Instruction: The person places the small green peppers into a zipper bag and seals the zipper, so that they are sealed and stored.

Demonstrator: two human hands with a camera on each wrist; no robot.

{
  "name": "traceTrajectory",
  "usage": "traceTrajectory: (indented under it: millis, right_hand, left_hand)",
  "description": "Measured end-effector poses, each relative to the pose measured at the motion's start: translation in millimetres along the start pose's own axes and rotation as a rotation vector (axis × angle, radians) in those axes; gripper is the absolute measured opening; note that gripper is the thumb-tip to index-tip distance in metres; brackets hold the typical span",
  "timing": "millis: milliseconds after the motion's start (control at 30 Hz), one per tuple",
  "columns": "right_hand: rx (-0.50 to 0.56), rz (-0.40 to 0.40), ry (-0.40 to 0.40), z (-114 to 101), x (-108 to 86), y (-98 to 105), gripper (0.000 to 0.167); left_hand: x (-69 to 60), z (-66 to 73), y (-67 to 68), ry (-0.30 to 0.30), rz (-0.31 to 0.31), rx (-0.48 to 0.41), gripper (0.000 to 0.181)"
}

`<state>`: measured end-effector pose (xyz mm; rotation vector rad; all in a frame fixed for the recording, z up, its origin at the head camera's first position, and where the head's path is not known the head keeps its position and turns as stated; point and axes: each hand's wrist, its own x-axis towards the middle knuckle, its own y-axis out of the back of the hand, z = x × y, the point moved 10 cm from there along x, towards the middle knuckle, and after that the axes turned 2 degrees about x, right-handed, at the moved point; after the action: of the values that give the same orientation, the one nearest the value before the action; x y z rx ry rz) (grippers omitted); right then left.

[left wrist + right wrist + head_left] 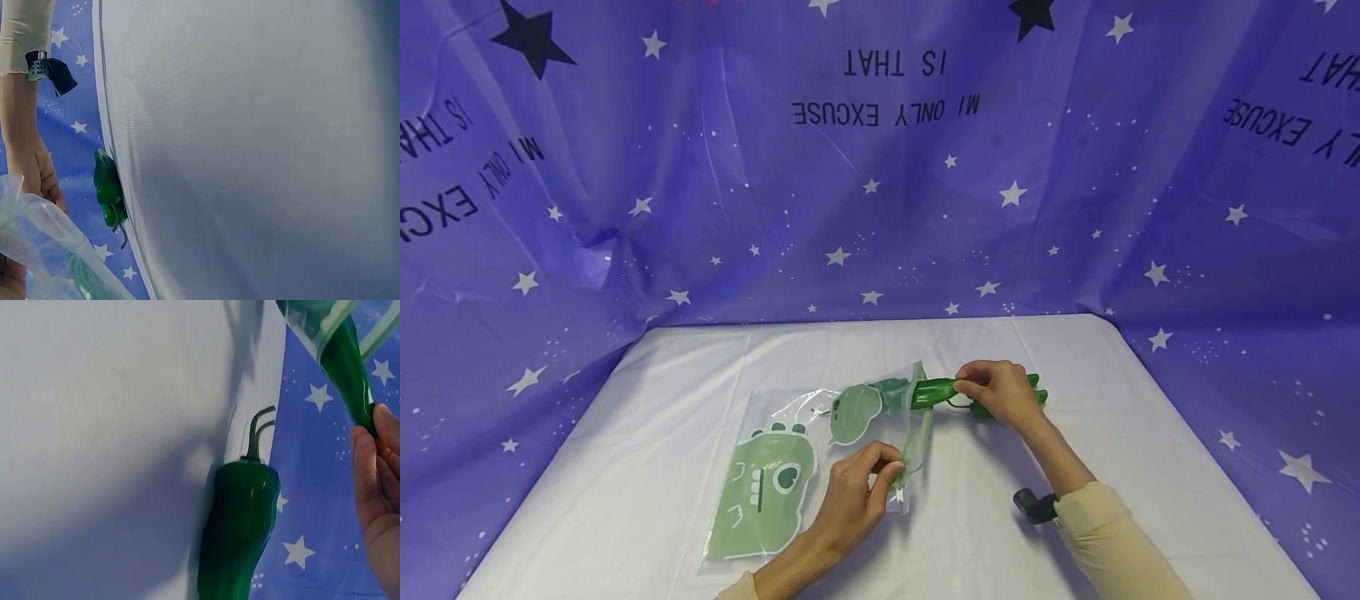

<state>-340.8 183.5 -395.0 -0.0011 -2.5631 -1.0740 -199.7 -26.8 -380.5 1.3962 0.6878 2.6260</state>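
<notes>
A clear zip bag with green cartoon prints lies on the white table, its mouth facing right. My left hand pinches the lower edge of that mouth between thumb and fingers. At the upper part of the mouth, my right hand pinches the tip of a green pepper, whose other end is inside the bag. In the right wrist view the fingertips hold the held pepper by its narrow end. More green peppers lie beneath and beside the right hand, partly hidden by it.
The white table is bordered by a purple curtain with stars and lettering at the back and sides. A dark wrist-camera mount sits at the right sleeve. Two peppers show near the table edge in the left wrist view.
</notes>
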Motion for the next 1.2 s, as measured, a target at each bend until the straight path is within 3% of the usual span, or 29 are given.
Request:
traceTrajectory:
  millis: [400, 667, 1200]
  right_hand:
    - [0.041, 0.027, 0.034, -16.8, 3.5, -13.7, 0.008]
    - [0.074, 0.051, 0.024, -21.7, 5.8, -19.8, 0.009]
    - [0.09, 0.057, 0.043, -26.8, 6.9, -34.8, 0.01]
  left_hand:
    - [-0.1, -3.6, 2.3, 0.018, 0.034, -0.059, 0.007]
    - [0.5, -5.8, 2.1, 0.028, 0.032, -0.061, 0.015]
    - [1.0, -4.5, 4.7, 0.026, 0.034, -0.044, 0.013]
